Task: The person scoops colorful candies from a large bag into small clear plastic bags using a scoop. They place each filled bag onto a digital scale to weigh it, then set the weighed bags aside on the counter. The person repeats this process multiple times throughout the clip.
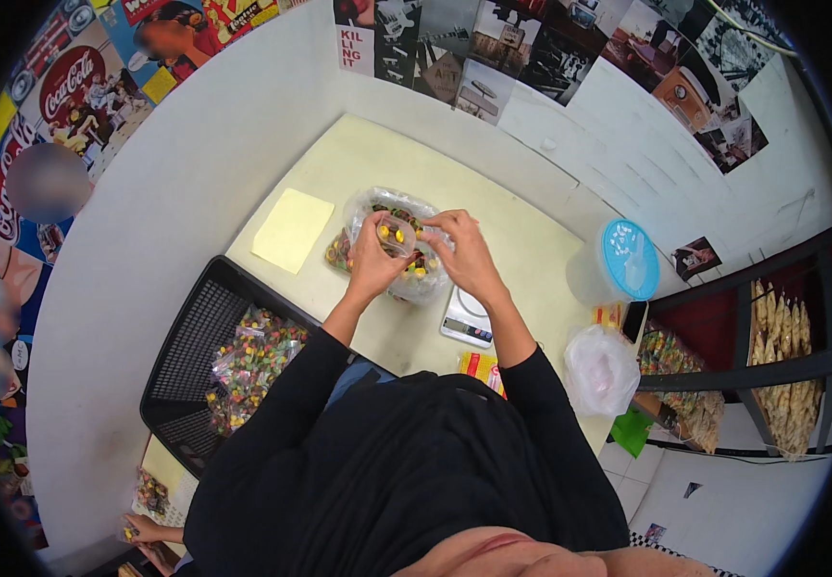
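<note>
My left hand [374, 261] holds a small clear plastic cup [396, 234] with a few yellow and dark candies in it. Just to the right, my right hand [465, 252] has its thumb and fingers bent near the cup's rim; whether a candy sits between the fingertips is too small to tell. Under both hands lies a large clear plastic bag [426, 285] of colourful candies, its mouth spread wide. A digital kitchen scale [468, 328] stands by my right wrist, partly covered by the forearm.
Left stand a yellow paper sheet [293, 229] and a black plastic crate [185, 368] of small candy bags. Right are a blue-lidded tub [596, 267], a white plastic bag [601, 371] and a rack [740, 379]. A co-worker's hands [145, 530] hold a small bag at lower left.
</note>
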`<state>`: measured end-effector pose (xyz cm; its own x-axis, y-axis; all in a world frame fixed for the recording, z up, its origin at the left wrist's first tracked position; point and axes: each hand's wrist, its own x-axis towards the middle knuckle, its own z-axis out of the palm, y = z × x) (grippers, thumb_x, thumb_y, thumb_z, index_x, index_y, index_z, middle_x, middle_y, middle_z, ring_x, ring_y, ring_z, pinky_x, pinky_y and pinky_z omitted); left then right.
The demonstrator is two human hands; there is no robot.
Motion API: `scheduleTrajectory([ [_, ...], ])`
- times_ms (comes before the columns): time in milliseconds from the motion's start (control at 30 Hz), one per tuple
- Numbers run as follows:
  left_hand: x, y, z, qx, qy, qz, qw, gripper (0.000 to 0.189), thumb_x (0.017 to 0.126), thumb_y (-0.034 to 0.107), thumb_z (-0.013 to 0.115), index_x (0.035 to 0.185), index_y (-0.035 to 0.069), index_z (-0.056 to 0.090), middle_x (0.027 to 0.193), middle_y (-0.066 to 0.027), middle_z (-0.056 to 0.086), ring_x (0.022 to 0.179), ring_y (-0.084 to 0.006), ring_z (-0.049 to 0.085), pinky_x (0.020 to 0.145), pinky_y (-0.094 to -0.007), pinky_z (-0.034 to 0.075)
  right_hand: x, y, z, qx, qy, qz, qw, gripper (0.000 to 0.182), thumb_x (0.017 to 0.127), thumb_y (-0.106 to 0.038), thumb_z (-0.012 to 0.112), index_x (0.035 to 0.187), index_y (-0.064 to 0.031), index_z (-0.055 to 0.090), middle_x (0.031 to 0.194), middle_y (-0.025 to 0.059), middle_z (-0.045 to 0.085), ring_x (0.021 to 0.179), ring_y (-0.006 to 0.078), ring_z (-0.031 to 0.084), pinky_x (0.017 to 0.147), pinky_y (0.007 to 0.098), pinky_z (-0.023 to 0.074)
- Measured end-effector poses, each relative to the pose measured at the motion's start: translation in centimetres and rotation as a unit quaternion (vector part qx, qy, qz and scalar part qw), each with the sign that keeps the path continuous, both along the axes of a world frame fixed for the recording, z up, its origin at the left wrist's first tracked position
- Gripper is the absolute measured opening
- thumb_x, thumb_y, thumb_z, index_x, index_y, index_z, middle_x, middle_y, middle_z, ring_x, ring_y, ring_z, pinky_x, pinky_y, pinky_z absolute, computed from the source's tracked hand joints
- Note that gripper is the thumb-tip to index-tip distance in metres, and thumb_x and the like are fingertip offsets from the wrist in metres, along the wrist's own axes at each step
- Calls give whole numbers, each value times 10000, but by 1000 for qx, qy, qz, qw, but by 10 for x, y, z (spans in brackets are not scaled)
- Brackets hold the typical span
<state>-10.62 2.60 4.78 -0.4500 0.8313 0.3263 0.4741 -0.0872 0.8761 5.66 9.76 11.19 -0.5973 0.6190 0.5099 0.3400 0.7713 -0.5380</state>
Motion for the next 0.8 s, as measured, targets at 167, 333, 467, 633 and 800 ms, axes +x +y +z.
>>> scheduleTrajectory([
  [167, 28, 0, 8, 3, 43, -59, 997, 1012, 559, 281, 899, 1370, 22, 351, 1264, -182, 487, 1191, -346, 476, 1008, -449, 358, 14, -13, -11, -232, 13, -6, 973, 151, 835, -108, 665, 955, -19, 685, 1013, 161, 633, 870, 307, 660, 809, 389, 508],
  [333, 35, -3, 15, 11, 18, -117, 993, 1079, 603, 215, 884, 1456, 39, 248, 1312, -179, 441, 1207, -324, 463, 1021, -420, 386, 79, 0, -17, -217, 69, -160, 960, 118, 868, -39, 606, 956, 16, 664, 856, 171, 691, 750, 249, 692, 694, 355, 540],
  [467, 23, -9, -1, -15, 6, -106, 994, 898, 688, 144, 829, 1418, 21, 321, 1264, -184, 487, 1154, -296, 513, 988, -389, 426, 130, 8, -40, -272, 77, -251, 926, 119, 901, -40, 581, 966, 36, 646, 855, 163, 693, 689, 215, 692, 645, 304, 542],
  [633, 14, -15, -24, -42, 5, -109, 993, 700, 743, 73, 766, 1351, 15, 423, 1211, -167, 529, 1089, -264, 560, 949, -360, 452, 146, 11, -127, -331, 155, -313, 877, 133, 918, -57, 576, 989, 41, 632, 826, 143, 690, 669, 175, 684, 631, 292, 537],
  [800, 17, -12, -22, -49, -12, -102, 994, 595, 756, 9, 721, 1301, 11, 481, 1166, -150, 584, 1084, -243, 584, 960, -362, 452, 159, -2, -195, -464, 250, -312, 791, 233, 955, -135, 565, 1121, 28, 562, 1029, 176, 655, 903, 200, 663, 762, 307, 544],
])
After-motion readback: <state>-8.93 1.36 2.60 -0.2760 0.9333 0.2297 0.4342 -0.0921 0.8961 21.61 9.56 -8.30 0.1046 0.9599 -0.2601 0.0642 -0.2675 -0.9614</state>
